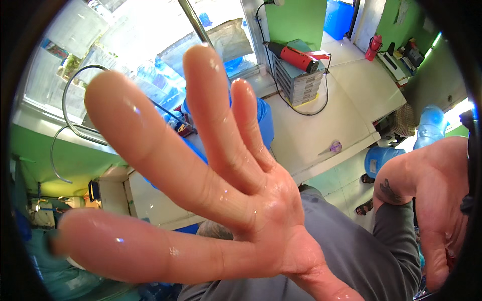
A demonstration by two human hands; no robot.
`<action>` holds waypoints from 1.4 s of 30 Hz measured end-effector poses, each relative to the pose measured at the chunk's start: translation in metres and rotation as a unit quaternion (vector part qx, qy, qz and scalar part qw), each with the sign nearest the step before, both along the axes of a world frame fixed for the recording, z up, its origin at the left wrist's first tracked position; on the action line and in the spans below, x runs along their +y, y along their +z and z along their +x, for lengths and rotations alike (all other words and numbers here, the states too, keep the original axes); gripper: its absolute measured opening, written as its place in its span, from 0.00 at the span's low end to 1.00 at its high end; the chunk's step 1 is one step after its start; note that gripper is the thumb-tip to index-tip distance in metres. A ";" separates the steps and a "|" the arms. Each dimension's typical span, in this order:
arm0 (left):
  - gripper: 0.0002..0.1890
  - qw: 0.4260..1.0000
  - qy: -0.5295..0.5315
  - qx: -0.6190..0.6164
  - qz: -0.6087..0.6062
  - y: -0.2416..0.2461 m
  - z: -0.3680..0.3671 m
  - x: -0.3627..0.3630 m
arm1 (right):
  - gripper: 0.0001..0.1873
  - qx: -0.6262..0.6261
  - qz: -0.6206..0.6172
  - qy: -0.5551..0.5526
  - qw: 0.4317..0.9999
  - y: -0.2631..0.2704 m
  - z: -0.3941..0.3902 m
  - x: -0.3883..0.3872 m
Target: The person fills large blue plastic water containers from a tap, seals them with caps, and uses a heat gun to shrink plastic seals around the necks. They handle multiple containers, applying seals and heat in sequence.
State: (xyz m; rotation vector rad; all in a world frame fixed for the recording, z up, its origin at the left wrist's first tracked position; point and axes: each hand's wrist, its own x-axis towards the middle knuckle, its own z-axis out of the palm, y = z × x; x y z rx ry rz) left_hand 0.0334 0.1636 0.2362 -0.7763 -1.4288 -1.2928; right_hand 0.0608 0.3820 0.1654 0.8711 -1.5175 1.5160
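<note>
My left hand (271, 218) is raised very close to the camera, its palm facing me. The fingers spread towards the left and nothing lies in the palm, whose skin shines as if wet. My right hand (433, 214) is at the right rim, also close to the camera and partly cut off. Its fingertips are hidden, so I cannot tell whether it holds something. Behind it is a bare arm with a dark tattoo (389, 191), coming out of a grey sleeve (393, 225). A grey shirt (331, 233) covers my torso below.
A pale counter (301, 146) carries purple-handled scissors (336, 146) and a drawer unit (301, 82). A corded red heat gun (292, 58) lies on the unit. Blue water jugs (382, 160) stand at the right, near sandalled feet (364, 207). A bent metal tube (64, 98) curves at the left.
</note>
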 end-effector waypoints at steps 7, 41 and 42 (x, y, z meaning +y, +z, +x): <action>0.67 1.000 0.010 -0.006 0.009 0.002 0.007 -0.012 | 0.15 -0.015 -0.013 -0.001 1.000 -0.022 0.015 -0.005; 0.64 1.000 0.003 0.000 0.031 0.005 0.004 -0.028 | 0.13 -0.002 -0.020 -0.019 1.000 -0.037 0.029 -0.031; 0.64 0.999 0.003 0.000 0.034 0.005 0.005 -0.028 | 0.13 -0.002 -0.020 -0.017 1.000 -0.037 0.029 -0.030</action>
